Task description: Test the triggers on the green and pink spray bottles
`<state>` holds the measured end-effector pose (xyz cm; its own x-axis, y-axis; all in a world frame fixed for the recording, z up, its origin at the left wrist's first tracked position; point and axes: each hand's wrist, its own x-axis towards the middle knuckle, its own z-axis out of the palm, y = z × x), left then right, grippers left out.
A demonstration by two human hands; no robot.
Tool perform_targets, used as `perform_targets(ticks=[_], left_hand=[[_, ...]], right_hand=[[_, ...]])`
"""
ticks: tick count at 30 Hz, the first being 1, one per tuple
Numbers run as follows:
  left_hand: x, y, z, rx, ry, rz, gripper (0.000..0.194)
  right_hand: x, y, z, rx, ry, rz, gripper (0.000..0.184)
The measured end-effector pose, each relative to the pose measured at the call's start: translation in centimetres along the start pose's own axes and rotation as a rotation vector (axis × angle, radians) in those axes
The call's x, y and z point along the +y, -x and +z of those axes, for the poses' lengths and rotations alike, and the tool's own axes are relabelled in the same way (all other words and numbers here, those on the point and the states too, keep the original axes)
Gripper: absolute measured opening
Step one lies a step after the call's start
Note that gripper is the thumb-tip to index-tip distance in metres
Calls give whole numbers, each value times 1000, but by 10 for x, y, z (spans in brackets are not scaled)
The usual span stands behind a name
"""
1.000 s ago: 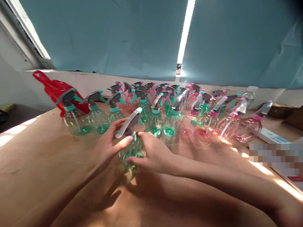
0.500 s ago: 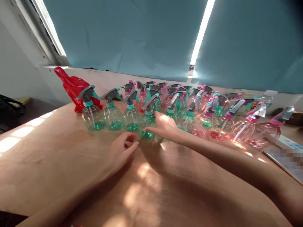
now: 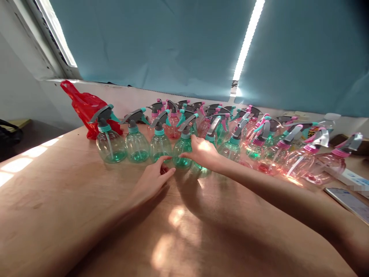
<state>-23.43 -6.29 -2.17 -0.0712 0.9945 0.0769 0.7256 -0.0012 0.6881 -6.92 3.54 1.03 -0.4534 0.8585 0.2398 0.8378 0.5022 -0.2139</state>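
Note:
My right hand (image 3: pixel 205 152) is closed around the side of a green spray bottle (image 3: pixel 182 150), with its thumb across the front of the clear green body. The bottle stands upright on the table, a little green liquid at its bottom. Just left and in front of it, my left hand (image 3: pixel 157 175) holds nothing; its fingers are curved and the thumb is apart. Behind its fingertips stands another green spray bottle (image 3: pixel 160 146). A green spray bottle (image 3: pixel 211 137) to the right is partly hidden by my right hand.
Two more green spray bottles (image 3: pixel 137 145) continue the front row leftward, beside a red plastic bag (image 3: pixel 86 107). Several pink spray bottles (image 3: pixel 300 159) stand at the right, with more bottles behind. A phone (image 3: pixel 347 200) and a white box (image 3: pixel 350 179) lie at the right edge.
The green spray bottle in my right hand has shifted slightly right and back, level with the row. My left hand has moved right and forward, closer to it. The view has shifted a little.

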Motion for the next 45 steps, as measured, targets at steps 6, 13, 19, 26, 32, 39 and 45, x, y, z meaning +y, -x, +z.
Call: perform_targets(ticks=[6, 13, 19, 26, 32, 39, 45], left_hand=[[-2, -3, 3, 1, -5, 15, 45], [-2, -8, 6, -34, 6, 55, 34], [13, -13, 12, -132, 20, 128, 25], [34, -20, 22, -177, 65, 239, 22], [39, -20, 24, -227, 109, 248, 16], [47, -17, 18, -208, 54, 252, 18], [55, -24, 15, -114, 38, 257, 21]], right_hand=[[2, -9, 4, -2, -27, 12, 39], [2, 13, -7, 10, -64, 14, 62], [41, 62, -28, 220, -163, -71, 28], [67, 58, -20, 222, -217, 120, 47], [57, 32, -10, 167, -339, 188, 69], [59, 16, 1, 170, -361, 204, 51], [55, 29, -4, 133, -353, 183, 51]])
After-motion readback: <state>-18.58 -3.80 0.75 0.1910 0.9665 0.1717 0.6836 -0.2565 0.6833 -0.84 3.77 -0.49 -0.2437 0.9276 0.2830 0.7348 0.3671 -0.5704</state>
